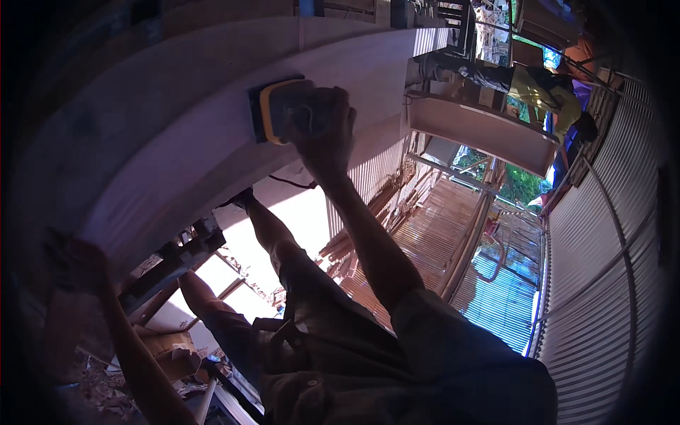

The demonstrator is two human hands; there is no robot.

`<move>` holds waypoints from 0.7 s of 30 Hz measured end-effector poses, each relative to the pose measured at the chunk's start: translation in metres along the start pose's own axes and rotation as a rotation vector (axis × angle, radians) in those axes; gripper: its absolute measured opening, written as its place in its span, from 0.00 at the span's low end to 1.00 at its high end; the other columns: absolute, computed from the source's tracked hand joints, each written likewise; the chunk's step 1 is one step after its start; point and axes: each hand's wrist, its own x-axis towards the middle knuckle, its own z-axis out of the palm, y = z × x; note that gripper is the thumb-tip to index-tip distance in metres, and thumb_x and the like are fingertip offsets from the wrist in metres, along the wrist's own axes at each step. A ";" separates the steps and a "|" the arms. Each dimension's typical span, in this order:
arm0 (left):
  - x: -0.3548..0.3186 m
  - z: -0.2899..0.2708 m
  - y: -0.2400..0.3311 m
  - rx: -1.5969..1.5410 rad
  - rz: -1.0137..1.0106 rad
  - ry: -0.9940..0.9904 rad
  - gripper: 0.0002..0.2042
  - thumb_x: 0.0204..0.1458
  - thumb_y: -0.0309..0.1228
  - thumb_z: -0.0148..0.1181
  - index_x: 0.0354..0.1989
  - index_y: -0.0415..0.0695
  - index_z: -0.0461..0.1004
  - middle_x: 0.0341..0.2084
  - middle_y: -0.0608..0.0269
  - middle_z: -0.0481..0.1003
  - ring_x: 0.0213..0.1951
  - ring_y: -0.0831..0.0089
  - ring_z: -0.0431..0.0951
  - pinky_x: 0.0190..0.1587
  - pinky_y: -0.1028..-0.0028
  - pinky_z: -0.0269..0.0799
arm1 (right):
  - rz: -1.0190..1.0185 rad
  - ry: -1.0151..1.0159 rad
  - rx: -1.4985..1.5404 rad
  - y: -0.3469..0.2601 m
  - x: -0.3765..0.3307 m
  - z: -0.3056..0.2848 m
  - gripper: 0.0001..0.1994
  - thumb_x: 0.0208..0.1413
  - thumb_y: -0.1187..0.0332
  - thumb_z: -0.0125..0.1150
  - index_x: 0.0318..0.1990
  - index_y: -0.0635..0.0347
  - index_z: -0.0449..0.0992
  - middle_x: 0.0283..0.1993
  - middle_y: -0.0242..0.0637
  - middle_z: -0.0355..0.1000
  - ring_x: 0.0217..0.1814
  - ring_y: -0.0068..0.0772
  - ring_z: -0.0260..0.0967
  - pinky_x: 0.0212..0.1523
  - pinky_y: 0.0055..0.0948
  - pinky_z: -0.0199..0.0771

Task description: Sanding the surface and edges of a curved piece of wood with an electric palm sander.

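Right hand (327,127): at about 12 o'clock, arm stretched out straight, palm pressed on the sander (283,110) from the side, fingers curled down and clamped round its body. The straight arm looks meant to put weight onto the tool and keep it flat.
Sander: a small yellow-and-dark power sander, its pad lying flat against the board (212,134), at the 12 o'clock end of the reach. A dark cord (292,184) hangs below it toward 6 o'clock.
Board: a long pale plank curving from 8 o'clock up to 1 o'clock, its broad face turned to the person, so the sander can run along its length.
Left hand (71,258): at 9 o'clock, in deep shadow, resting on or at the lower end of the board, probably to steady it; whether the fingers are spread or closed I cannot tell.
Legs (241,283): bare knees and shorts at 6 o'clock, one foot set under the board's edge, a braced stance.
Stand (173,258): dark frame under the board at 8 o'clock, carrying it.
Other person (538,88): at 2 o'clock, well apart, in a yellow top, bent over a pale panel (482,127).
Fence (609,234): corrugated sheet at 3 o'clock.
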 end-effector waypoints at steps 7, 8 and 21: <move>-0.013 0.018 -0.016 -0.118 0.019 0.015 0.22 0.61 0.42 0.36 0.63 0.52 0.61 0.63 0.60 0.59 0.59 0.58 0.63 0.53 0.49 0.58 | 0.091 0.155 -0.119 0.141 0.124 -0.016 0.37 0.35 0.49 0.70 0.49 0.66 0.65 0.46 0.58 0.68 0.48 0.56 0.69 0.48 0.45 0.70; -0.003 0.002 0.003 -0.164 -0.069 -0.004 0.23 0.61 0.43 0.35 0.63 0.53 0.61 0.62 0.58 0.60 0.59 0.56 0.62 0.54 0.48 0.56 | 0.088 0.188 -0.257 0.161 0.134 -0.023 0.40 0.32 0.50 0.70 0.50 0.71 0.64 0.43 0.59 0.70 0.47 0.55 0.71 0.48 0.42 0.71; 0.009 -0.028 0.007 -0.282 -0.224 0.058 0.24 0.61 0.46 0.34 0.62 0.54 0.63 0.58 0.53 0.64 0.57 0.51 0.63 0.56 0.44 0.50 | -0.016 -0.011 -0.059 -0.100 -0.056 0.045 0.39 0.36 0.57 0.72 0.57 0.54 0.57 0.45 0.49 0.63 0.49 0.50 0.66 0.46 0.46 0.70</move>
